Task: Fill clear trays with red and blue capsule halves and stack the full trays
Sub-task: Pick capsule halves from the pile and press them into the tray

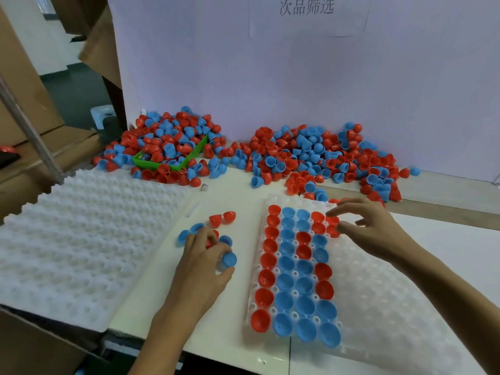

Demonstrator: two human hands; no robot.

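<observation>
A clear tray [378, 288] lies on the white table, its left four columns filled with red and blue capsule halves. My right hand [370, 228] hovers over the tray's far end, fingers pinching a red half [332, 221] in the fifth column. My left hand [203, 261] rests left of the tray, fingers closed on a blue half [229, 259], over a small cluster of loose halves [221, 218]. Two big heaps of red and blue halves [319, 155] lie at the back.
A stack of empty clear trays [81, 239] lies at the left. A green bin [173, 158] sits buried in the left heap. A white board stands behind the heaps, cardboard boxes at far left. The table's front edge is close.
</observation>
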